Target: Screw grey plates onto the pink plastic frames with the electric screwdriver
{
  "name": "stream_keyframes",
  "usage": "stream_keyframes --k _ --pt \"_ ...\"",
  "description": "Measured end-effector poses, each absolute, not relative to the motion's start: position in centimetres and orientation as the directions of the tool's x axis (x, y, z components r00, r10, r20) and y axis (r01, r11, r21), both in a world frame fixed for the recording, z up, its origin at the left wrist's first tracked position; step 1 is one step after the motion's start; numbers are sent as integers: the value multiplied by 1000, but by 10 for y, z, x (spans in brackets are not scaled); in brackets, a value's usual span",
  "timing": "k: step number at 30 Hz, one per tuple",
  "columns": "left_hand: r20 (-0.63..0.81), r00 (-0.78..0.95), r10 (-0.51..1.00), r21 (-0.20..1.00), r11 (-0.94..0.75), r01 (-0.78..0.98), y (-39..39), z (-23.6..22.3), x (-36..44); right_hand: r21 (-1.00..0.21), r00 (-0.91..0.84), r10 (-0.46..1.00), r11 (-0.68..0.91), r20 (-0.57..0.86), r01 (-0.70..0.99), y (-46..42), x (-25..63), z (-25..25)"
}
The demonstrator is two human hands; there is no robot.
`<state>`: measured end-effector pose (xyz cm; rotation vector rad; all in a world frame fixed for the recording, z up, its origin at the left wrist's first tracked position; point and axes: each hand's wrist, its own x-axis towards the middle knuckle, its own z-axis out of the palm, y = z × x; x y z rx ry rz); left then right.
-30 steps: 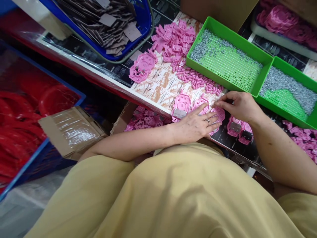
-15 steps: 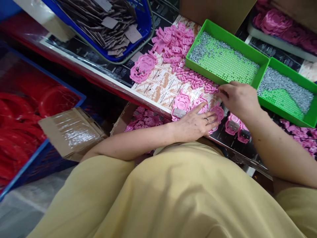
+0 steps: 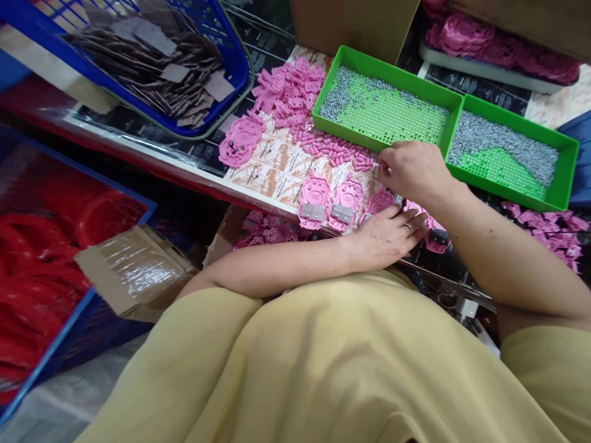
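A row of pink plastic casings (image 3: 315, 198) lies along the table's front edge, some with grey plates across their lower part. My left hand (image 3: 390, 237) rests over the right part of the row, palm down, its fingers stretched out and touching casings. Just beyond it, my right hand (image 3: 418, 172) hovers by the near wall of a green tray (image 3: 383, 138). Its fingers are curled together, and whatever they hold is hidden. Small pink bead-like parts (image 3: 339, 151) are spread left of the right hand. Small metal pieces lie in the green tray.
A second green tray (image 3: 566, 169) with metal pieces adjoins on the right. A blue basket (image 3: 235, 58) of flat grey plates stands at the back left, near heaped pink parts (image 3: 295, 92). Red parts (image 3: 37, 271) fill a crate at lower left, beside a cardboard flap (image 3: 133, 267).
The view has shifted. My left hand has slid right along the row, uncovering the second casing and part of the third. My right hand stays by the tray wall, fingers still curled.
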<state>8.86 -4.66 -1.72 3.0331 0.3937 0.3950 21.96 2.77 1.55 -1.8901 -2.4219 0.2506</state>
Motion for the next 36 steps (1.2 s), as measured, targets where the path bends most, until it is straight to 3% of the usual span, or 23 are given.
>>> stream_keyframes --k 3,8,13,19,23,26,28,30,36 --pt "199 936 289 93 -957 276 -47 -17 88 -287 -163 986 144 -43 947 11 238 36" --pt "215 947 239 63 -971 231 -48 -18 78 -633 -50 988 -56 -148 772 -19 285 39" --pt "311 929 198 50 -980 192 -48 -19 74 -747 -78 966 -137 -245 651 -29 301 26" --pt "295 934 203 28 -978 204 -47 -16 79 -645 -43 974 -113 -221 756 -22 299 18" --pt "301 933 199 15 -979 204 -47 -16 80 -415 -120 992 92 -40 905 -23 295 13" --pt "310 930 196 8 -979 203 -46 -18 80 -241 -158 987 148 -22 959 -26 290 9" --pt "324 926 193 7 -980 201 -46 -19 80 -204 -141 990 133 -26 970 -28 287 9" --pt "329 924 194 7 -979 203 -46 -20 80 -276 -116 993 107 -16 955 -30 285 11" --pt "319 928 194 7 -979 202 -46 -17 80 -731 61 998 -44 -3 681 -40 287 29"
